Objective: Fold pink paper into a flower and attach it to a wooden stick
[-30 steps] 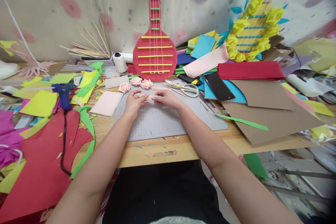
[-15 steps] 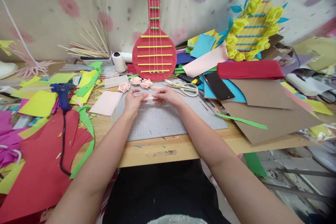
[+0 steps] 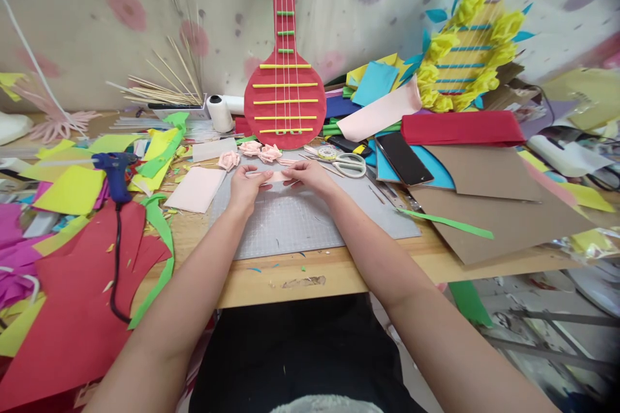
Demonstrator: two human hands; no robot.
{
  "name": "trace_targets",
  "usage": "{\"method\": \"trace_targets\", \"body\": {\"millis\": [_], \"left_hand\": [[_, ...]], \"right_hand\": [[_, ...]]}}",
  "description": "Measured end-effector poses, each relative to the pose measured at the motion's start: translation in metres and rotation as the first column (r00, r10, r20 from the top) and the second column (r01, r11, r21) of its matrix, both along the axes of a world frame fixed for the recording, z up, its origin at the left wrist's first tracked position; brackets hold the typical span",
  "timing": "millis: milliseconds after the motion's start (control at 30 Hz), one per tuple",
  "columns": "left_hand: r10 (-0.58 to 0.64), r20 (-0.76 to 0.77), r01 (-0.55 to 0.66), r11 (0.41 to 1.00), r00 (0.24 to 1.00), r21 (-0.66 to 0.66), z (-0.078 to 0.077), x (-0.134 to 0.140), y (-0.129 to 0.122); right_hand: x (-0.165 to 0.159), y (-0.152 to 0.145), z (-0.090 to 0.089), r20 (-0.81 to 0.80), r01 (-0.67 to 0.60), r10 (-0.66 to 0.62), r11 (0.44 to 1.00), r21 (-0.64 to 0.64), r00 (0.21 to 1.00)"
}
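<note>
A small strip of pale pink paper (image 3: 278,177) is stretched between my two hands, just above the grey cutting mat (image 3: 290,226). My left hand (image 3: 249,186) pinches its left end between thumb and fingers. At the other end, my right hand (image 3: 307,175) has its fingers closed on the strip. Right behind my hands lie several pink paper roses (image 3: 269,153). A red paper lute (image 3: 285,103) with yellow and green bars and white strings stands upright beyond them. To the left is a stack of pale pink paper squares (image 3: 196,190).
On the left are a blue glue gun (image 3: 113,174), red paper (image 3: 92,271) and green strips. Scissors (image 3: 351,166), a phone (image 3: 404,159) and brown cardboard (image 3: 498,219) lie to the right. A yellow-flowered lute (image 3: 462,58) leans at the back right. The table edge (image 3: 295,297) is near my body.
The pink strip shows slightly more between my hands, and my right fingers have shifted a little. Everything else looks the same.
</note>
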State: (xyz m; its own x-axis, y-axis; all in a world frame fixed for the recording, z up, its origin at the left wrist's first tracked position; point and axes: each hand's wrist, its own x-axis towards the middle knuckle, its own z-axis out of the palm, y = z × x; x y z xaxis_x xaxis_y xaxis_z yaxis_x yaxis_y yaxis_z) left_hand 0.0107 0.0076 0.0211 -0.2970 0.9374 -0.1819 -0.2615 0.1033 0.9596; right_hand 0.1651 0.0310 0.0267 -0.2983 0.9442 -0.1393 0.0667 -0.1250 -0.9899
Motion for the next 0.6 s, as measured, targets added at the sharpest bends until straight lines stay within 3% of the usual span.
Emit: {"method": "trace_targets", "body": {"millis": [267,367,600], "left_hand": [[0.058,0.041,-0.057,0.998,0.997,-0.014,0.001,-0.001,0.002],[0.067,0.039,-0.066,0.998,0.997,-0.022,-0.001,-0.001,0.002],[-0.003,0.009,0.003,0.999,1.000,-0.051,0.002,-0.002,-0.001]], "right_hand": [[0.021,0.007,-0.004,-0.055,0.001,-0.002,1.000,-0.015,0.998],[0.015,0.003,-0.001,-0.112,-0.015,0.014,1.000,-0.007,0.994],[0.002,-0.001,0.001,-0.059,0.061,-0.061,0.998,0.007,0.996]]}}
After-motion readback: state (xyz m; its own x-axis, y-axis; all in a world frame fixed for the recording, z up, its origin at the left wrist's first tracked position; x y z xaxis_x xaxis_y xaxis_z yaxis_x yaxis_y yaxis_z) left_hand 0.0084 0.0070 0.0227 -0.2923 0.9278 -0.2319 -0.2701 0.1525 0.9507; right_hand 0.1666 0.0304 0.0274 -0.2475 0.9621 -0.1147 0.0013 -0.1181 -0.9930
